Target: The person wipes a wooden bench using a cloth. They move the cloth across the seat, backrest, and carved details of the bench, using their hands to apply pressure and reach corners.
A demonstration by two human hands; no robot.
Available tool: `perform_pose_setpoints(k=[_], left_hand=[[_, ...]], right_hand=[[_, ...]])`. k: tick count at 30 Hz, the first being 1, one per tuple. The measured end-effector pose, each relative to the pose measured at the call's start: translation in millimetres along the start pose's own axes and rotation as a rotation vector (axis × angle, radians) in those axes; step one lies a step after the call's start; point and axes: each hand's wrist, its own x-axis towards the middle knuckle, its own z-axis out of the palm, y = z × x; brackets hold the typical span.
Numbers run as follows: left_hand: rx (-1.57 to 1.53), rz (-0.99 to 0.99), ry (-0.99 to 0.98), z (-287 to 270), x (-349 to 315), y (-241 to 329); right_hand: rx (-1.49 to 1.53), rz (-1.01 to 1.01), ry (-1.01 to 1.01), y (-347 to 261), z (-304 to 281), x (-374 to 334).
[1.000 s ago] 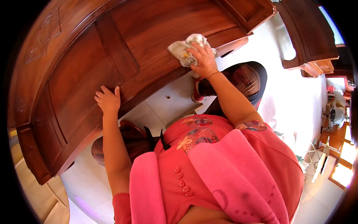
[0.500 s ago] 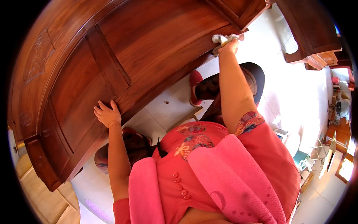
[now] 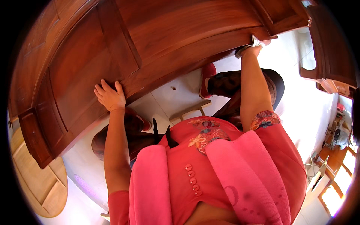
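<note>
Nearer, the left hand [image 3: 110, 96] is resting on the brown wooden piece [image 3: 180, 30], fingers apart, holding nothing. Farther, the right hand [image 3: 252, 51] is holding its grip clamped on a pale cloth [image 3: 255, 40], toward the near edge's right end. How much is wiped or remaining, I cannot tell.

Glossy reddish-brown wooden furniture [image 3: 176, 45], curved and panelled, pale crumpled cloth [image 3: 255, 41] at its near edge, rightward

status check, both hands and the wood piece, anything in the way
Left hand open on wood piece. Right hand gripping partly hidden cloth at near edge. Right leg shows beneath right forearm, not blocking cloth.
</note>
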Motion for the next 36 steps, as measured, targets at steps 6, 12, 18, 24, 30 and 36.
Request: perform_pose_setpoints(k=[6,12,18,24,30,36], left_hand=[[-0.033,0.003,0.024,3,1,2],[-0.058,0.002,0.055,7,0,4],[-0.088,0.003,0.061,-4,-2,14],[-0.100,-0.010,0.056,-2,-4,10],[-0.115,-0.014,0.049,-3,-6,7],[-0.099,-0.006,0.061,0,-1,8]], right_hand=[[-0.004,0.027,-0.100,74,-2,-103],[-0.154,0.178,-0.043,178,-30,-204],[-0.456,0.370,-0.223,290,-70,-292],[-0.343,0.570,-0.301,267,-51,-406],[-0.300,0.715,-0.337,217,-32,-352],[-0.138,0.537,-0.410,146,-18,-262]])
